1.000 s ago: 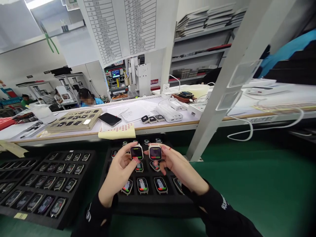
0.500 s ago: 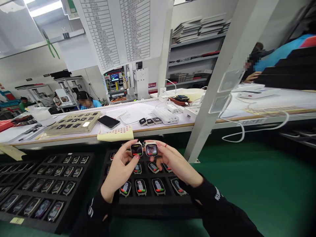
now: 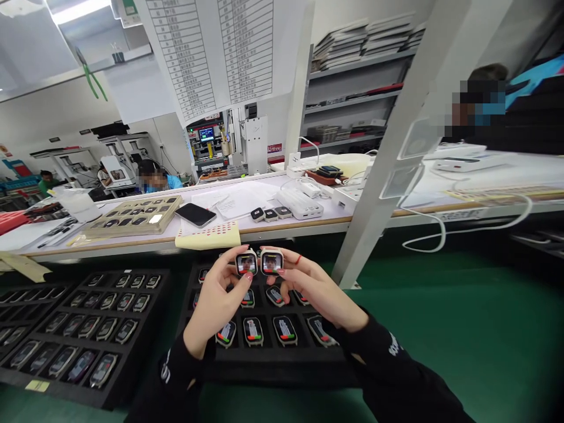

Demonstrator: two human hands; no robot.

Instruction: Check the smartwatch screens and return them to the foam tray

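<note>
My left hand (image 3: 224, 296) is closed around the edges of one smartwatch (image 3: 245, 263), the thumb at its lower rim. A second smartwatch (image 3: 271, 262) is gripped by my right hand (image 3: 311, 288), its thumb near the lower right corner. The two watches are held side by side with a small gap, and both lit screens face me, each showing a picture with red and green at the bottom. Below them lies a black foam tray (image 3: 282, 357) with several more watches in its slots, many with lit screens. My hands hide part of its upper rows.
At left sits another black tray (image 3: 118, 385) of watches. On the white bench ahead are a phone (image 3: 197, 214), a beige tray (image 3: 132, 216), three small watch units (image 3: 270, 215) and a white power bank (image 3: 301, 205). A slanted white post (image 3: 379, 194) rises right of my hands.
The left watch's screen has gone from mostly dark to a lit picture like the right one's. Both hands keep their grips; the view has shifted slightly.
</note>
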